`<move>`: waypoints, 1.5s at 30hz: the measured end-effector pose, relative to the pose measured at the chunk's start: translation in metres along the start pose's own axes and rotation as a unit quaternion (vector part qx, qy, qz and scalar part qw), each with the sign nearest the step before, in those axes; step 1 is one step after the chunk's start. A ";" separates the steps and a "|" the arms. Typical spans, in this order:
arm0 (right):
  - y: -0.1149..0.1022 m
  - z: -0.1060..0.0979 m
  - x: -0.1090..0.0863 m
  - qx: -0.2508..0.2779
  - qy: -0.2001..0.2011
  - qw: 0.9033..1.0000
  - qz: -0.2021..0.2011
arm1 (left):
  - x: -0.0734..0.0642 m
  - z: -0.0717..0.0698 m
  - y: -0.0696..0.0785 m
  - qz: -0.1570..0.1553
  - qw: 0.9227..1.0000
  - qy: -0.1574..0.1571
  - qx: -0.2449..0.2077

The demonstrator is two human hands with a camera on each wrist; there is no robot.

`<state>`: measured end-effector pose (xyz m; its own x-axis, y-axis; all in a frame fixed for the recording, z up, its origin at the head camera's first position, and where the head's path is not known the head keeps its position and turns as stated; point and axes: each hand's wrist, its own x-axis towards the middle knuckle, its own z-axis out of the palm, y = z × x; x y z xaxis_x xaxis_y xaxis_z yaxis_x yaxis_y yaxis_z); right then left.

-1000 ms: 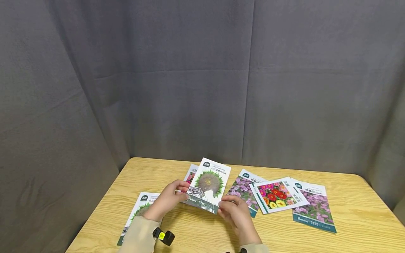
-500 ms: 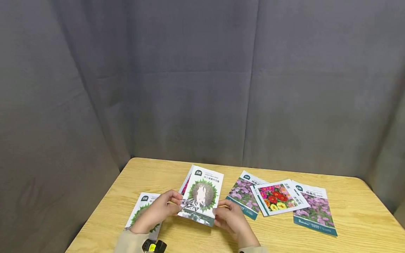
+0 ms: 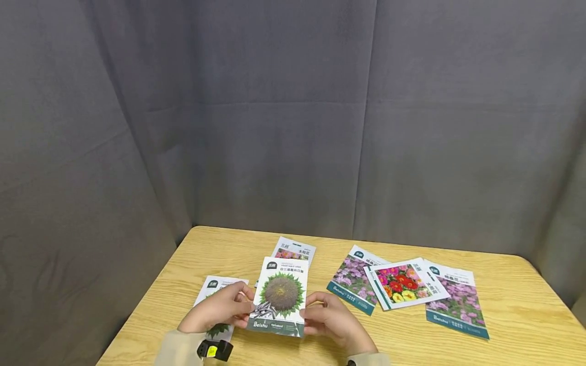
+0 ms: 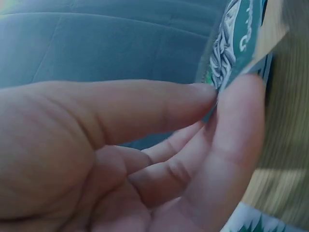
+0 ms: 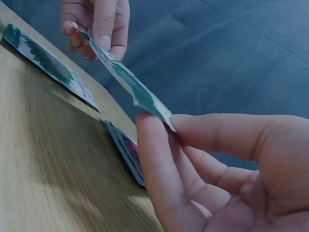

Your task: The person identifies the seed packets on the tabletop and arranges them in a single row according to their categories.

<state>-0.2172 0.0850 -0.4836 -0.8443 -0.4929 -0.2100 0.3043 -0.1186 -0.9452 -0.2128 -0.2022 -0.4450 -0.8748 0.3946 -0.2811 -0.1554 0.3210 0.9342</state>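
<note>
Pinching one sunflower packet by opposite edges, above the near part of the table: left hand, right hand. Left: second sunflower packet, partly hidden. Far: mixed-flower packet. Right: purple-flower packet, another mixed-flower packet, second purple-flower packet, overlapping.

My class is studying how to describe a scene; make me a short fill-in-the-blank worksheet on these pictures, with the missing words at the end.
1. The left hand and right hand grip opposite edges of a sunflower packet printed with the brand name ____ near its bottom.
2. A second sunflower packet is partly hidden by the person's ____ hand.
3. The red-and-yellow flower packet lies between ____ purple-flower packets.
4. The tabletop shows a ____ grain.

Missing words: Beishu; left; two; wood
</note>
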 end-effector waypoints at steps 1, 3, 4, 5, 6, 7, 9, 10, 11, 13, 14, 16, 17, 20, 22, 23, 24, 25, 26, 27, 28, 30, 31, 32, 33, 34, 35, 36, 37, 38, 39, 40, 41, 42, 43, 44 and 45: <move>0.000 0.001 0.000 0.001 -0.002 1.000 0.001 | 0.000 0.000 0.000 -0.004 1.000 0.002 0.006; 0.002 0.004 0.002 -0.001 -0.004 1.000 0.003 | -0.001 -0.001 0.000 -0.009 1.000 0.010 0.021; 0.002 0.005 0.002 -0.002 -0.003 1.000 0.005 | -0.001 -0.001 0.000 -0.012 0.999 0.016 0.030; 0.003 0.007 0.003 -0.002 -0.003 1.000 0.008 | -0.001 -0.001 0.000 -0.016 0.999 0.021 0.038; 0.004 0.008 0.004 -0.003 -0.003 1.000 0.010 | -0.001 -0.002 0.000 -0.021 0.999 0.025 0.043; 0.004 0.009 0.004 -0.003 -0.003 1.000 0.012 | -0.001 -0.002 0.000 -0.025 0.998 0.028 0.047; 0.006 0.012 0.005 -0.006 -0.004 1.000 0.016 | -0.003 -0.004 0.000 -0.032 0.998 0.030 0.052; 0.007 0.013 0.006 -0.006 -0.006 1.000 0.018 | -0.004 -0.005 0.001 -0.035 0.998 0.030 0.051; 0.008 0.015 0.006 -0.007 -0.009 1.000 0.020 | -0.005 -0.005 0.002 -0.037 0.998 0.029 0.051; 0.010 0.017 0.006 -0.010 -0.009 1.000 0.023 | -0.007 -0.006 0.001 -0.037 0.997 0.029 0.057; 0.012 0.018 0.007 -0.013 -0.008 1.000 0.025 | -0.007 -0.006 0.001 -0.038 0.997 0.030 0.061; 0.015 0.019 0.008 -0.021 -0.005 0.999 0.031 | -0.007 -0.005 0.000 -0.040 0.996 0.031 0.070; 0.016 0.020 0.009 -0.026 -0.001 0.999 0.033 | -0.007 -0.004 0.000 -0.042 0.996 0.032 0.078; 0.019 0.021 0.010 -0.043 0.006 0.998 0.040 | -0.006 -0.003 -0.002 -0.048 0.993 0.034 0.105; 0.019 0.024 0.010 -0.052 0.009 0.998 0.043 | -0.007 -0.002 -0.002 -0.048 0.990 0.037 0.127; 0.020 0.025 0.010 -0.055 0.008 0.998 0.043 | -0.008 -0.002 -0.003 -0.049 0.989 0.039 0.137; 0.020 0.026 0.010 -0.057 0.008 0.997 0.043 | -0.008 -0.002 -0.004 -0.051 0.987 0.041 0.145; 0.021 0.028 0.011 -0.058 0.008 0.997 0.044 | -0.009 -0.002 -0.004 -0.055 0.986 0.042 0.150; 0.021 0.029 0.011 -0.060 0.009 0.997 0.047 | -0.010 -0.002 -0.004 -0.059 0.985 0.044 0.154; 0.021 0.030 0.011 -0.061 0.009 0.997 0.049 | -0.011 -0.002 -0.005 -0.064 0.985 0.046 0.156; 0.022 0.032 0.011 -0.062 0.008 0.997 0.051 | -0.011 -0.003 -0.005 -0.068 0.984 0.048 0.159; 0.022 0.033 0.011 -0.064 0.009 0.996 0.054 | -0.012 -0.004 -0.005 -0.072 0.983 0.050 0.162; 0.023 0.034 0.011 -0.066 0.010 0.996 0.056 | -0.012 -0.004 -0.005 -0.073 0.983 0.051 0.163; 0.023 0.035 0.011 -0.068 0.010 0.996 0.055 | -0.012 -0.005 -0.006 -0.074 0.982 0.051 0.165; 0.024 0.035 0.011 -0.069 0.010 0.996 0.054 | -0.012 -0.005 -0.006 -0.074 0.982 0.052 0.166; 0.024 0.036 0.011 -0.071 0.010 0.996 0.054 | -0.012 -0.005 -0.006 -0.076 0.982 0.052 0.168; 0.024 0.037 0.011 -0.074 0.010 0.996 0.054 | -0.012 -0.006 -0.006 -0.078 0.981 0.052 0.168; 0.024 0.037 0.012 -0.077 0.010 0.995 0.054 | -0.012 -0.006 -0.006 -0.080 0.981 0.052 0.167; 0.024 0.038 0.012 -0.080 0.011 0.995 0.055 | -0.013 -0.005 -0.007 -0.082 0.981 0.054 0.169; 0.024 0.039 0.012 -0.083 0.012 0.995 0.056 | -0.013 -0.005 -0.007 -0.085 0.980 0.055 0.170; 0.024 0.040 0.012 -0.088 0.013 0.994 0.056 | -0.013 -0.005 -0.008 -0.086 0.980 0.057 0.171; 0.024 0.041 0.012 -0.093 0.015 0.994 0.056 | -0.013 -0.005 -0.008 -0.086 0.979 0.059 0.174; 0.024 0.042 0.012 -0.098 0.017 0.994 0.055 | -0.013 -0.005 -0.008 -0.085 0.979 0.061 0.175; 0.025 0.043 0.012 -0.104 0.020 0.993 0.053 | -0.013 -0.005 -0.009 -0.085 0.978 0.063 0.177; 0.025 0.044 0.012 -0.110 0.024 0.992 0.052 | -0.013 -0.005 -0.009 -0.086 0.978 0.065 0.179; 0.026 0.045 0.012 -0.117 0.028 0.991 0.050 | -0.013 -0.005 -0.010 -0.087 0.978 0.065 0.179; 0.026 0.046 0.012 -0.125 0.032 0.991 0.047 | -0.013 -0.005 -0.010 -0.089 0.978 0.067 0.177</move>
<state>-0.1995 0.0365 -0.4992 -0.8460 -0.4351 -0.3082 0.2717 0.1455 -0.9513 -0.2023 -0.2149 -0.4493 -0.9043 0.1976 -0.3785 -0.1617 0.6620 0.7318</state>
